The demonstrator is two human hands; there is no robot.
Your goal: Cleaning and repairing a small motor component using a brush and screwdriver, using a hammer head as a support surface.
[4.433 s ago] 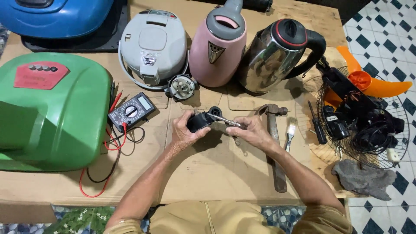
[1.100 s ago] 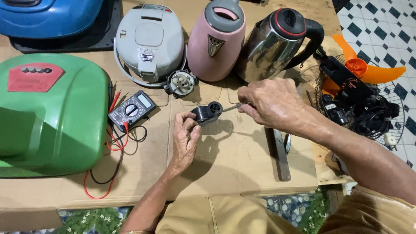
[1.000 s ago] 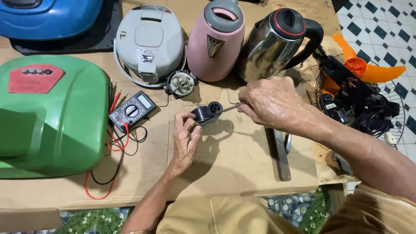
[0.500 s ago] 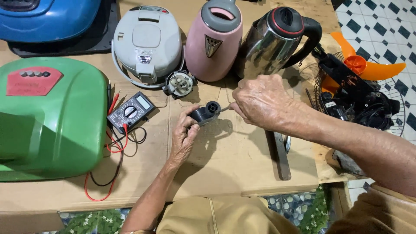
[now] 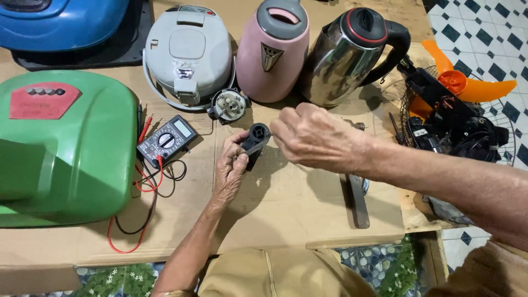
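Repair clutter spreads across a cardboard-covered worktop (image 5: 286,214): at far left a green appliance housing (image 5: 60,148), then a black multimeter (image 5: 166,141) with red and black leads, a grey rice cooker (image 5: 190,49) and a small round motor part (image 5: 228,104) just beside it. At centre the left hand (image 5: 231,168) grips a small black plastic part (image 5: 254,142), lifted off the worktop, while the right hand (image 5: 313,137) is closed at the part's top end, apparently pinching a thin tool that is barely visible. The work looks mid-way, the part not yet set down. Behind stand a pink kettle (image 5: 273,52) and a steel kettle (image 5: 349,60); a dismantled fan with orange blades (image 5: 467,82) lies right.
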